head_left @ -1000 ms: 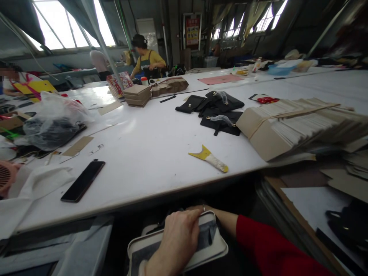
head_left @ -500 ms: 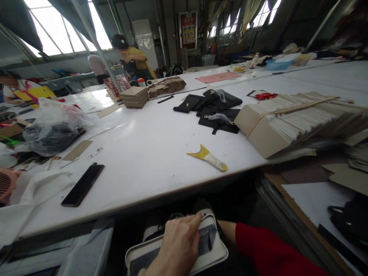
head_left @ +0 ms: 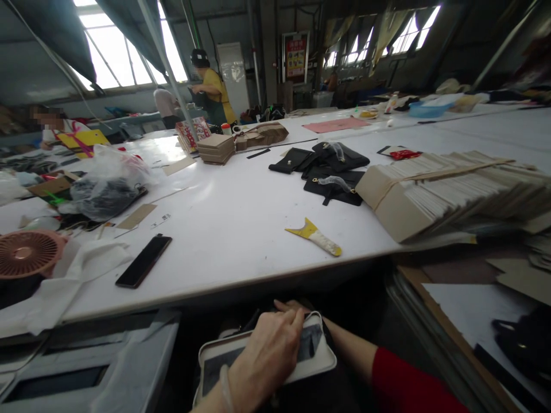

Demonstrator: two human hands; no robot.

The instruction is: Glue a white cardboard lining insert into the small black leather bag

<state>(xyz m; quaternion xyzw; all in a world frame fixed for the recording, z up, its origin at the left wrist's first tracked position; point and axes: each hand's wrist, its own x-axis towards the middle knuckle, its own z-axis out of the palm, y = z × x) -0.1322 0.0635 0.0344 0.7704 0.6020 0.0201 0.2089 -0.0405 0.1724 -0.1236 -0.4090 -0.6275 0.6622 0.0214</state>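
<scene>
A cream-edged case with a grey inner panel point(head_left: 232, 355) lies low in front of me, below the table's front edge. My left hand point(head_left: 275, 347) rests across it, fingers bent and pressed together at its upper edge; what they pinch is hidden. Behind the case, my right hand point(head_left: 293, 305) reaches in from the right, partly covered by my left hand, so its grip cannot be made out. A yellow forked tool with a white-wrapped handle point(head_left: 318, 238) lies on the white table point(head_left: 224, 229) beyond my hands.
A phone point(head_left: 144, 261) and pink fan point(head_left: 32, 252) are at the left. Black pouches point(head_left: 331, 172) and a banded stack of card pieces point(head_left: 447, 189) sit at the right. A grey bin point(head_left: 159, 355) stands below the table. A person in yellow point(head_left: 215, 89) is far back.
The view has turned left, bringing the fan further in. My right hand's fingers now show behind the case, and more of its forearm is visible. My left hand stays on the case.
</scene>
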